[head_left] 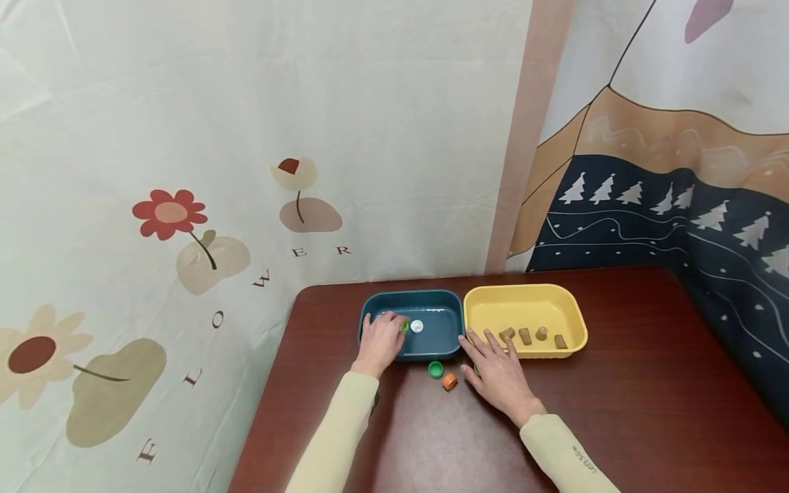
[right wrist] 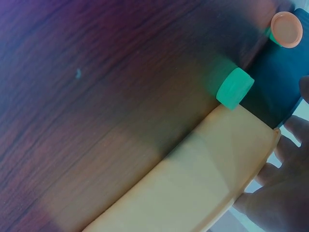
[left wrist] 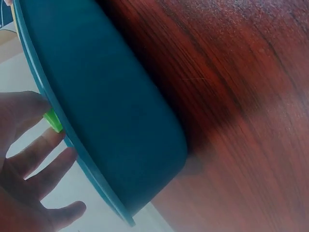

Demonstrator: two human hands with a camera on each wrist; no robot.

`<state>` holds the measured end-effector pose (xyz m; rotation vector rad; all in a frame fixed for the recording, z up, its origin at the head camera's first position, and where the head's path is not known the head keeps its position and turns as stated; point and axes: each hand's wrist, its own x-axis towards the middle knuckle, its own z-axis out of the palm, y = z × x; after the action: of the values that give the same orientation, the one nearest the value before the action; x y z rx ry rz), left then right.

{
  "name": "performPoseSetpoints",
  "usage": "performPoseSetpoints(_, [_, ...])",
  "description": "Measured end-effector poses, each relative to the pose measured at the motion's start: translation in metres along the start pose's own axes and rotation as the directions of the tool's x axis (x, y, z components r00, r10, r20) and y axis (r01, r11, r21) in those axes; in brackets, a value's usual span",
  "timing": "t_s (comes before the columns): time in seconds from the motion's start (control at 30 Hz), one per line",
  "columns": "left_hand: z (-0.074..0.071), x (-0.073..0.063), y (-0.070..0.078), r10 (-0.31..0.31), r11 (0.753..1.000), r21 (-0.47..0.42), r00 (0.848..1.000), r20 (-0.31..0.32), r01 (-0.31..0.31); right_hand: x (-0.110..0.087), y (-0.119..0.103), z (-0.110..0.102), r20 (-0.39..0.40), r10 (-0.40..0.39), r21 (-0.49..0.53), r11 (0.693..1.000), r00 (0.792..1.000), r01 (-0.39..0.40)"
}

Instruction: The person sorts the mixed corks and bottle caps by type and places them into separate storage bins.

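Cloth sleeves (head_left: pixel 337 435), left hand (head_left: pixel 379 344) pinching green cap (left wrist: pixel 53 121), right hand (head_left: pixel 499 376) spread by rounded yellow tray (head_left: pixel 524 305)

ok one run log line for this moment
left hand: pinches green cap over blue tray | right hand: near yellow tray | white cap: in blue tray

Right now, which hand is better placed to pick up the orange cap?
Right, likely: the right hand looks empty, its thumb close to the orange cap. The left hand is farther off, pinching a green cap at the blue tray.
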<state>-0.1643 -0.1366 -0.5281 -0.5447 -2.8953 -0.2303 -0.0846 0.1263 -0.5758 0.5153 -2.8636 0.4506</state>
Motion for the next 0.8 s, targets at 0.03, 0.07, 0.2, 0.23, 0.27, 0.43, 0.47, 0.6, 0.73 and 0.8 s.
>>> performPoseSetpoints(0.03, [0.001,0.001,0.000,-0.004,1.000,0.000,1.000,0.005,0.004,0.000,0.000,0.000,0.001,0.001,-0.001,1.000,1.000,-0.001])
performPoseSetpoints(0.07, [0.002,0.002,0.000,-0.007,1.000,0.000,1.000,0.010,0.007,0.000,0.000,0.000,0.003,0.002,-0.001,1.000,1.000,-0.002])
performPoseSetpoints(0.2, [0.005,0.005,0.001,-0.034,0.999,0.004,0.999,0.041,0.034,0.000,0.001,0.000,0.005,0.003,-0.001,1.000,1.000,-0.003])
performPoseSetpoints(0.23, [0.006,0.006,0.001,-0.042,0.999,0.005,0.998,0.051,0.042,0.000,0.001,0.000,0.004,0.003,-0.002,1.000,1.000,-0.003])
performPoseSetpoints(0.27, [0.007,0.008,0.001,-0.052,0.999,0.007,0.997,0.064,0.052,0.000,0.001,0.000,0.003,0.003,-0.002,1.000,1.000,-0.003])
performPoseSetpoints(0.43, [0.014,0.013,0.002,-0.095,0.995,0.017,0.989,0.110,0.094,0.000,0.001,0.001,-0.002,0.001,0.003,1.000,1.000,-0.001])
performPoseSetpoints(0.47, [0.015,0.014,0.002,-0.103,0.995,0.019,0.988,0.114,0.101,0.000,0.000,0.001,-0.002,0.001,0.003,1.000,1.000,-0.001])
performPoseSetpoints(0.6, [0.019,0.017,0.002,-0.131,0.991,0.012,0.982,0.137,0.130,0.000,0.000,0.001,-0.002,0.000,-0.002,1.000,1.000,0.000])
performPoseSetpoints(0.73, [0.023,0.018,0.000,-0.147,0.989,0.002,0.976,0.160,0.148,0.001,0.000,0.000,0.003,0.003,-0.010,1.000,1.000,-0.003])
performPoseSetpoints(0.8, [0.024,0.019,-0.002,-0.147,0.989,0.002,0.976,0.164,0.148,0.001,0.000,0.000,0.003,0.005,-0.011,1.000,1.000,-0.005])
